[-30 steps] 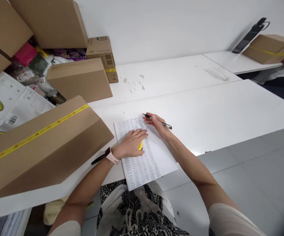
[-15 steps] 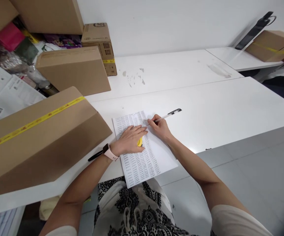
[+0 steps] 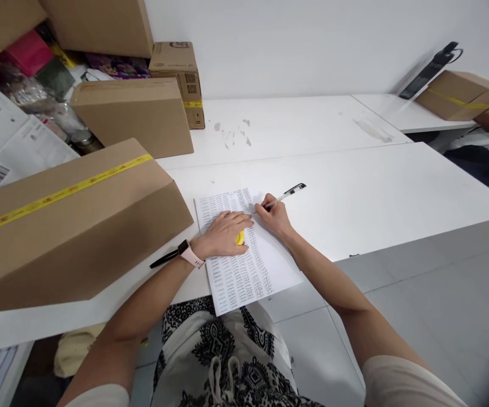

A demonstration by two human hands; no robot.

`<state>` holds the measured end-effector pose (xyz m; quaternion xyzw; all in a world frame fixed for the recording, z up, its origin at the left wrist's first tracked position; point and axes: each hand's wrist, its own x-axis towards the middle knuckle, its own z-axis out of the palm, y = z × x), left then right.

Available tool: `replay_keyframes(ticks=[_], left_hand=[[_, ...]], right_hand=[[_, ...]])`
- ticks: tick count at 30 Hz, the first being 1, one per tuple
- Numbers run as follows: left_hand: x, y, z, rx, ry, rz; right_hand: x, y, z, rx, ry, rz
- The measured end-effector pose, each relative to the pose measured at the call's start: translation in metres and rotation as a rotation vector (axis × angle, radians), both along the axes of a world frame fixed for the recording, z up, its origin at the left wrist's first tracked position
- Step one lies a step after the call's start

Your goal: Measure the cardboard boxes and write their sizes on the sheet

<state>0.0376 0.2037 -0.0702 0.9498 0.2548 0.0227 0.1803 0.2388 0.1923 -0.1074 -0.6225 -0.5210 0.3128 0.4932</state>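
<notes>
Grip pen (image 3: pixel 294 190) low on barrel, as pinched in right hand (image 3: pixel 275 217) — likely light, rigid. Press paper (image 3: pixel 244 282), overhanging near edge of table (image 3: pixel 354 186), beneath spread left hand (image 3: pixel 226 234) covering yellow item (image 3: pixel 239 237) — probably crease-prone; lift by corners.

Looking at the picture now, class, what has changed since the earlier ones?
The right hand has closed into a writing grip and the pen has swung round, its rear end now pointing forward-right. Nothing was let go. The left hand stayed on the paper, partly covering the yellow object.
</notes>
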Motion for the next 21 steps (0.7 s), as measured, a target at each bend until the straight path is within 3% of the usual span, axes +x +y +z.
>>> replay_keyframes(ticks=[21], left_hand=[[-0.0014, 0.0011, -0.0046, 0.016, -0.046, 0.000]], right_hand=[[-0.0005, 0.0002, -0.0014, 0.012, -0.047, 0.040]])
